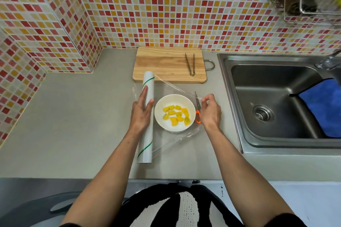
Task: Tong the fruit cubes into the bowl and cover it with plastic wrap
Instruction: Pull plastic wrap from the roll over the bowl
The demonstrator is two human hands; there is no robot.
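Observation:
A white bowl (175, 127) sits on the grey counter with several yellow fruit cubes (176, 115) inside. A long white roll of plastic wrap (146, 131) lies just left of the bowl, and my left hand (141, 111) presses down on it. A clear sheet of wrap (171, 84) stretches from the roll across the top of the bowl. My right hand (210, 110) pinches the sheet's free edge to the right of the bowl. Metal tongs (190, 63) rest on the wooden cutting board (162, 64) behind the bowl.
Orange-handled scissors (197, 108) lie between the bowl and my right hand, partly under the wrap. A steel sink (276, 97) with a blue cloth (321, 110) is at the right. Tiled walls close the back and left. A wire rack (302, 0) hangs at upper right.

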